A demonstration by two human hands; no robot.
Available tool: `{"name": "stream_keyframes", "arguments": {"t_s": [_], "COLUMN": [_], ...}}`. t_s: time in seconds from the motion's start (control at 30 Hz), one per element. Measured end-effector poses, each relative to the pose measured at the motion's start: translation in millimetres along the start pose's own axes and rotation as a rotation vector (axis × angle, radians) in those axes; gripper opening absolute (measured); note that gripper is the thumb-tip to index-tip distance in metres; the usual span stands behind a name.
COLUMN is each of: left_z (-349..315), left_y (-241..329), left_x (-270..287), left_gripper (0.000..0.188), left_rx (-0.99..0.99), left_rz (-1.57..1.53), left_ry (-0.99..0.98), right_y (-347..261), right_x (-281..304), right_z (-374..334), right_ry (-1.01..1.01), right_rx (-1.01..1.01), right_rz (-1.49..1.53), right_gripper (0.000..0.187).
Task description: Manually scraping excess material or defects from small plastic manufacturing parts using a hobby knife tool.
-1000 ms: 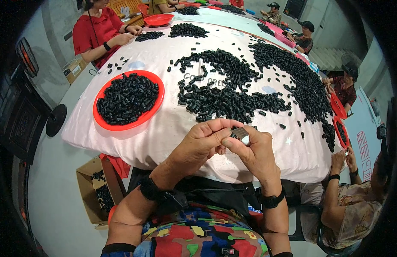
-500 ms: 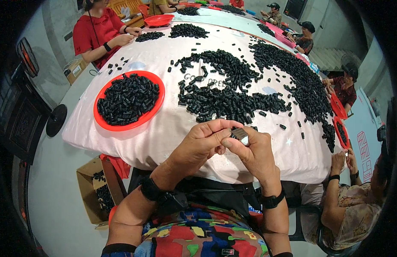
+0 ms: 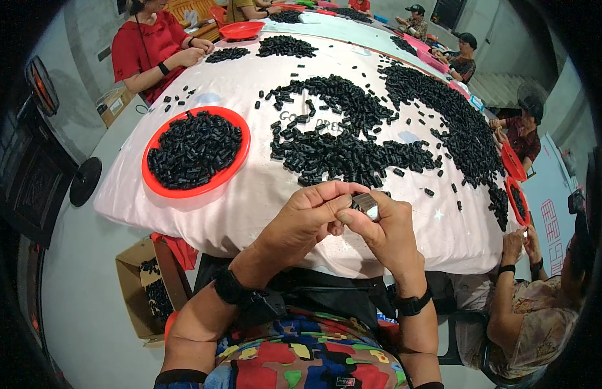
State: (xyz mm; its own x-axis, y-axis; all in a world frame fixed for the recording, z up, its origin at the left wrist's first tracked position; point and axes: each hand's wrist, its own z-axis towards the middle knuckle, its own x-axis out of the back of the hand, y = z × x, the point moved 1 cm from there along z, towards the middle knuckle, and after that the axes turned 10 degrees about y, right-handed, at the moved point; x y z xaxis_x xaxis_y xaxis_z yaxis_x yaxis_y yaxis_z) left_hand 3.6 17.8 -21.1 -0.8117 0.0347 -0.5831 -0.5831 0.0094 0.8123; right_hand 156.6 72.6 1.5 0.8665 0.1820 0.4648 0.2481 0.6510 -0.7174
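Over the near edge of the table, my two hands meet, fingertips almost touching. My right hand [image 3: 390, 233] is closed on a small shiny metal piece with a flat, blade-like face [image 3: 365, 205]. My left hand [image 3: 294, 220] is closed in a pinch against it, thumb and forefinger together. A bit of something black shows between the hands, mostly hidden by my fingers. Just beyond them lies a heap of small black cylindrical plastic parts [image 3: 333, 159]. A red basin [image 3: 149, 170] full of the same parts stands to the left.
A pale pink cloth [image 3: 262, 201] covers the table. More black parts [image 3: 457, 136] spread along the right side. A cardboard box [image 3: 133, 285] with black parts sits on the floor at left. Co-workers sit around the table, one [image 3: 534, 305] close on my right.
The metal piece has tilted slightly between my fingers, and more of its shiny face shows. Both hands stay in nearly the same place.
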Motion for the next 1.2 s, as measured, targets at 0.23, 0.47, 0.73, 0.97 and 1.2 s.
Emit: {"name": "stream_keyframes", "arguments": {"t_s": [0.23, 0.47, 0.73, 0.97, 1.2], "left_z": [-1.5, -0.4, -0.1, -2.9, -2.0], "left_y": [2.1, 0.8, 0.5, 6.7, 9.6], "left_x": [-0.5, 1.9, 1.5, 4.0, 6.4], "left_gripper": [0.027, 0.026, 0.026, 0.026, 0.023], "left_rx": [-0.006, -0.008, -0.013, 0.008, 0.059], "left_rz": [-0.001, -0.010, -0.003, -0.028, -0.063], "left_ry": [-0.013, -0.030, -0.014, -0.024, 0.039], "right_y": [-1.6, 0.0, 0.9, 2.9, -1.0], "right_x": [0.7, -1.8, -1.1, 4.7, 5.7], "right_z": [0.5, 1.2, 1.3, -0.4, 2.1], "right_ry": [-0.011, -0.022, -0.013, 0.029, 0.030], "right_rx": [0.006, 0.032, 0.020, -0.001, -0.004], "right_rz": [-0.049, -0.075, -0.053, -0.025, 0.175], "right_gripper": [0.039, 0.039, 0.039, 0.028, 0.019]}}
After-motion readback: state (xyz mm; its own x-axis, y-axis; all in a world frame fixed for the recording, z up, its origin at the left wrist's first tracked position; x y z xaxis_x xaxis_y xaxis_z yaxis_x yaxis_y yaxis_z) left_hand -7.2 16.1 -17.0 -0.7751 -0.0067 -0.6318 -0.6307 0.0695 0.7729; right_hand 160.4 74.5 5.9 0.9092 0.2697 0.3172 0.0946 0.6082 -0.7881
